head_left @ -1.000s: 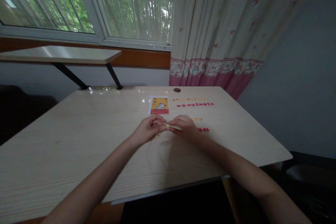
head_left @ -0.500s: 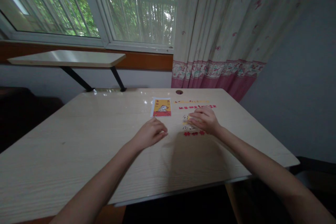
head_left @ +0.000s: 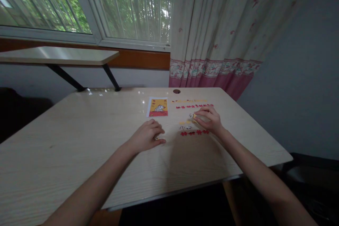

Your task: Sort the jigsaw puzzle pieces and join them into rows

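Both my hands rest on a pale wooden table (head_left: 66, 148). My left hand (head_left: 147, 136) lies curled near the middle, its fingers closed over a small piece I can barely see. My right hand (head_left: 209, 119) sits further right, fingertips pinched on a small yellow-and-white puzzle piece (head_left: 192, 116). Just below it lie a white piece (head_left: 185, 127) and a short red row of joined pieces (head_left: 194, 132). Behind my right hand run a longer red row (head_left: 193, 106) and a yellow row (head_left: 189, 100). A yellow-and-red picture card (head_left: 158, 107) lies at the back centre.
A round cable hole (head_left: 176, 91) sits at the table's far edge. A narrow shelf on black brackets (head_left: 58, 55) hangs under the window at left. A patterned curtain with a pink hem (head_left: 214, 35) hangs behind the table. The table's right corner (head_left: 290, 155) overhangs dark floor.
My hands, together at the centre a second ago, have separated. The right hand went right and back to the loose pieces; the left stayed near the middle and curled down.
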A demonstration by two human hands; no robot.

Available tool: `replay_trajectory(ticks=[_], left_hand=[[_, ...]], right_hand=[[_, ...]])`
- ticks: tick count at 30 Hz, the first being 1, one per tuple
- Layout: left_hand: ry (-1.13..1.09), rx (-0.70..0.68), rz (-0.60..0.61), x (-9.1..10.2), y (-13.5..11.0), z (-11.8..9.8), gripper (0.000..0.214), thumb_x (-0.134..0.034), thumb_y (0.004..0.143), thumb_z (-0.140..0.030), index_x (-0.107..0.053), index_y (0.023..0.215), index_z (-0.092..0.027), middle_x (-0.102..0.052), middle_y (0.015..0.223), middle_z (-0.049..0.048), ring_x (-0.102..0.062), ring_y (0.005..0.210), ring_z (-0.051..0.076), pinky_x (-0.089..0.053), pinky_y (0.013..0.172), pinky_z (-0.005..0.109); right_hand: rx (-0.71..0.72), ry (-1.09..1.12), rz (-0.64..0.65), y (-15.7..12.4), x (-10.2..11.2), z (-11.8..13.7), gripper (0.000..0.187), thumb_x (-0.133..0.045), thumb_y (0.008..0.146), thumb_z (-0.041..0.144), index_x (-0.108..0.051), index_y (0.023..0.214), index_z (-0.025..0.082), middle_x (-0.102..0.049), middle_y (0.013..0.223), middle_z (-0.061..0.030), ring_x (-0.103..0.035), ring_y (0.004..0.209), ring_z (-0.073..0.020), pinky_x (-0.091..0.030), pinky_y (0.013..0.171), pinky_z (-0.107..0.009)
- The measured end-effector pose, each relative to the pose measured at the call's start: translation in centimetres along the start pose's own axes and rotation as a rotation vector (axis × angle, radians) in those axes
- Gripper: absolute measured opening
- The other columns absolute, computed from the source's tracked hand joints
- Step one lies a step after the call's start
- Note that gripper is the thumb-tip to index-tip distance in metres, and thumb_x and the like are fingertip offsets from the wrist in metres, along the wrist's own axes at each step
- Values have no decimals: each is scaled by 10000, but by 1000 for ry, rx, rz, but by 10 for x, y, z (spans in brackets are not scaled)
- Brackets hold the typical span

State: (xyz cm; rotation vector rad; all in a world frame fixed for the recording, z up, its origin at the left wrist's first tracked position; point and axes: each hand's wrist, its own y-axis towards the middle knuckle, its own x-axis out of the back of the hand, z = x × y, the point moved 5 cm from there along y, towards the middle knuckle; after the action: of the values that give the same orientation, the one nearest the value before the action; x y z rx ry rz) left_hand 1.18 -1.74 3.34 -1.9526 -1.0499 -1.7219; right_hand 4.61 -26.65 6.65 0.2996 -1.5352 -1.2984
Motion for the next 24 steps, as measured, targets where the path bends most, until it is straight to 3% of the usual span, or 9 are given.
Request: replay_trajectory(ticks=[3,8,11,16,24], left_hand=[[3,-4,-8,-1,0,-1,320,-560,788,-448,-648,938,-179,-606,844,69,-494,859,215,-382,772,344],[1,-12,-15,1,0,-3,277,-537,813,-413,-647,919,-181,-598,822,66,-493,836,208,-382,760,339],[-7,-13,-21,1,0,-4,270,-533,817,-403,-647,913,-178,-597,811,66,-492,829,207,-384,754,337],[-17,-12,-43,1,0,-4,255,-518,825,-383,-650,896,-177,-597,803,66,-494,819,203,-382,752,337],[-32,-12,-41,4,1,-7,284,-444,868,-371,-652,868,-177,-605,778,62,-502,805,191,-375,767,343]], right_hand=[[-85,4,123,-5,2,-8,152,-630,756,334,-665,855,224,-564,814,-50,-535,780,-171,-444,749,-345],[-156,94,469,-21,-6,-26,136,-632,755,302,-660,842,201,-569,825,-48,-528,820,-165,-434,753,-317],[-196,113,584,-27,-11,-33,127,-651,737,301,-661,801,191,-582,800,-41,-530,810,-161,-423,765,-316],[-222,121,664,-29,-15,-35,128,-656,733,309,-664,780,191,-592,801,-42,-533,813,-162,-417,776,-318],[-218,148,682,-32,-18,-40,125,-664,724,293,-671,801,195,-604,815,-43,-544,804,-157,-423,768,-315]])
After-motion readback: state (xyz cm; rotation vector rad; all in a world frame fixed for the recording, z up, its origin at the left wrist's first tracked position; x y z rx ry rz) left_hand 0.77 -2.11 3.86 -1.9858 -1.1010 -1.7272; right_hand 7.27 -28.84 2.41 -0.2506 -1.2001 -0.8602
